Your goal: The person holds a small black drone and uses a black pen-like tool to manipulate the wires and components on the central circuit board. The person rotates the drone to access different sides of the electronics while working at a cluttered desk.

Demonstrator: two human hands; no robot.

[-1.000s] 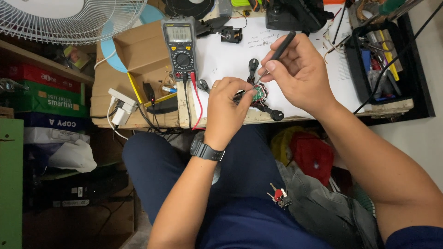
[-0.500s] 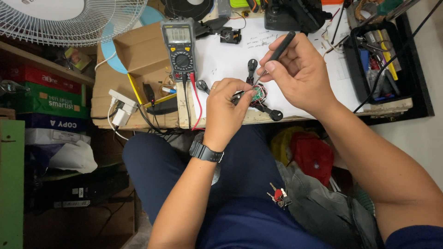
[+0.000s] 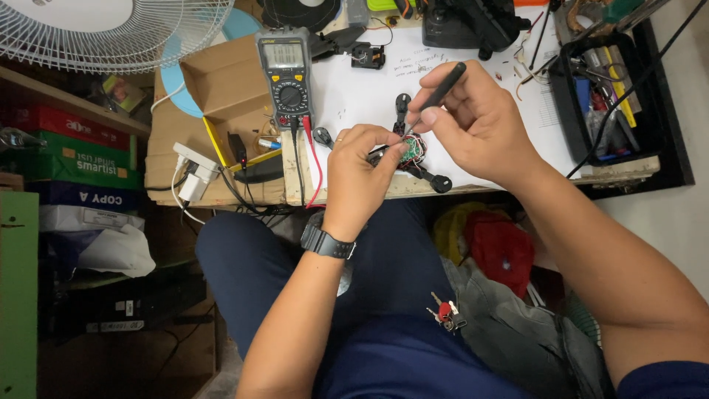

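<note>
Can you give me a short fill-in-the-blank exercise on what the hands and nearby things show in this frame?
1. The right hand holds a thin black ____ like a pen, tip down on the small drone frame.
2. The left hand wears a black ____ on its wrist.
3. The multimeter has a red and a ____ lead plugged into it.
4. A bunch of keys hangs near the person's ____ hip.

Missing words: tool; watch; black; right

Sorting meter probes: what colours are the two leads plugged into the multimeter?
One red lead, one black lead, seen in the head view.
</note>
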